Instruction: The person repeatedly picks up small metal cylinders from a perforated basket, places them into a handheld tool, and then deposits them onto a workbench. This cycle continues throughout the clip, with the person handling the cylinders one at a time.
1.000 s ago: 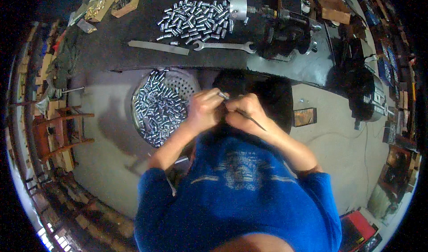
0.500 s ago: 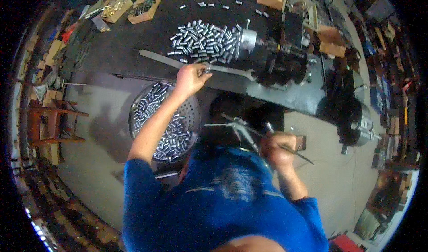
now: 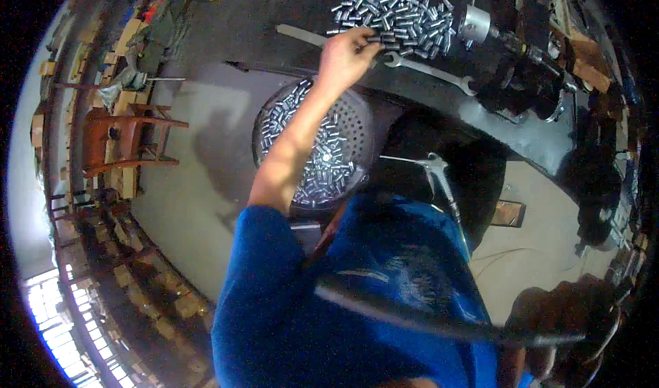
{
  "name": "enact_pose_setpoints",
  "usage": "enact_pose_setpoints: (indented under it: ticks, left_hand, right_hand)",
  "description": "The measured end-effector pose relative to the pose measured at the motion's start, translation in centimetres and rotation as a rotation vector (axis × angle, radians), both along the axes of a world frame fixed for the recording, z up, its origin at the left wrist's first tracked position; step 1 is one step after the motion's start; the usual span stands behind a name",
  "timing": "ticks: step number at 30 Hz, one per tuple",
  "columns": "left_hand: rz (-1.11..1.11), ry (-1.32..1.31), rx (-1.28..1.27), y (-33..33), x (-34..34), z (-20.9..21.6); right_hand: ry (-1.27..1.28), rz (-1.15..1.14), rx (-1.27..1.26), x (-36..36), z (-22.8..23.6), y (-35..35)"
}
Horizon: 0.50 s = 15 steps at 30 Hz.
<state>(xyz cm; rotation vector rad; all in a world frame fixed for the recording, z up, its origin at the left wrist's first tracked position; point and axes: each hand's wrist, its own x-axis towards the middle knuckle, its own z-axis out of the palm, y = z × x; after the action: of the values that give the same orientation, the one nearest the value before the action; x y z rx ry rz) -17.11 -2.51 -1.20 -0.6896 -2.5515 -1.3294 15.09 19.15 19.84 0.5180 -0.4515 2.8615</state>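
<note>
Over the dark bench, my left hand (image 3: 347, 60) is at the near edge of a pile of short shiny metal cylinders (image 3: 398, 17). Its fingers curve with a gap between them and the thumb, and no piece shows in it. A double open-ended wrench (image 3: 432, 71) lies just right of that hand, and a flat metal bar (image 3: 301, 35) runs out to its left. Dim and partly blurred at the lower right, my right hand (image 3: 563, 305) is closed around a long, thin dark bar (image 3: 412, 314), which reaches across in front of my blue shirt.
Below my left forearm stands a round perforated metal pan (image 3: 357, 123) holding many more cylinders. An air blow gun (image 3: 437, 168) hangs by the bench edge. A round metal fixture (image 3: 475, 25) sits right of the pile. A wooden chair (image 3: 113, 137) stands at left.
The view has shifted, so the bench sits higher and further right. My left hand has reached to the pile. My right hand has moved down and right, swinging the bar across my front.
</note>
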Motion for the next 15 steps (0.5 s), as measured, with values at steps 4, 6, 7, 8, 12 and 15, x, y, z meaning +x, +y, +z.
enact_pose_setpoints:
  ticks: [4,6,7,8,12,15]
  left_hand:
    - [0.188,-0.187,-0.083,-6.9,4.0,-2.8]
    - [0.252,-0.288,-0.301,-10.0,5.8,-4.3]
    - [0.257,-0.326,-0.451,-10.6,6.5,-4.9]
    - [0.237,-0.332,-0.472,-11.7,7.5,-6.6]
    - [0.127,-0.357,-0.438,-14.2,11.2,-14.0]
    - [0.101,-0.448,-0.672,-11.9,11.5,-14.7]
  right_hand:
    - [0.054,0.062,-0.174,-0.6,-0.9,0.2]
    - [0.135,0.062,-0.34,-1.1,-1.0,-0.6]
    - [-0.022,0.076,-0.177,-1.7,0.3,-0.3]
    - [-0.177,0.105,-0.016,-2.2,1.6,0.1]
    - [-0.585,0.219,0.483,-3.8,3.8,0.5]
    - [-0.33,0.199,0.421,-4.0,2.7,0.1]
